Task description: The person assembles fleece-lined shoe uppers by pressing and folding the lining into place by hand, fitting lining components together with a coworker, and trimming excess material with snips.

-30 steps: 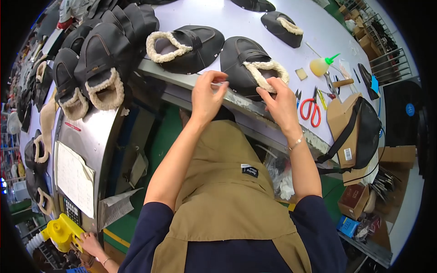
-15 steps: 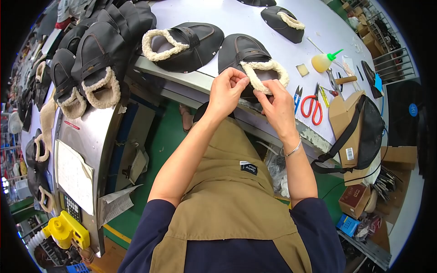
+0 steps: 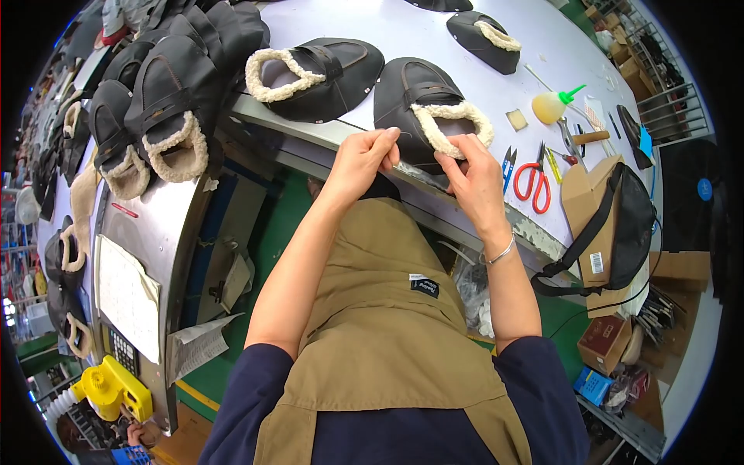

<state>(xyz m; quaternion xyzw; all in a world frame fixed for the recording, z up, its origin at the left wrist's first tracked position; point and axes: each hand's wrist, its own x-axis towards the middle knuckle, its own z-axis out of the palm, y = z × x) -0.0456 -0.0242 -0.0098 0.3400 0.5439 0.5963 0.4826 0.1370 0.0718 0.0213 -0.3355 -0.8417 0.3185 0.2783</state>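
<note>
My right hand (image 3: 474,177) pinches the fleecy edge of a black shoe upper (image 3: 418,87) lying at the table's front edge. Just left of that upper, my left hand (image 3: 363,161) is closed in a pinch; a thin, dark thing, perhaps a needle or thread, shows at its fingertips, too small to name. Another black upper with a cream fleece collar (image 3: 284,76) rests farther left, touching neither hand. A third upper (image 3: 482,42) lies toward the back.
Right of my hands lie blue snips (image 3: 508,170), red-handled scissors (image 3: 532,186), a glue bottle (image 3: 550,107), a hammer (image 3: 590,137) and a black bag (image 3: 626,225). Stacked uppers (image 3: 167,85), a notebook (image 3: 128,298) and a yellow machine (image 3: 115,389) are at left.
My left hand moved right to the upper's collar, then back left, its fingers now pinched. My right hand stays at the fleece. Another person's hand at lower left left the yellow machine.
</note>
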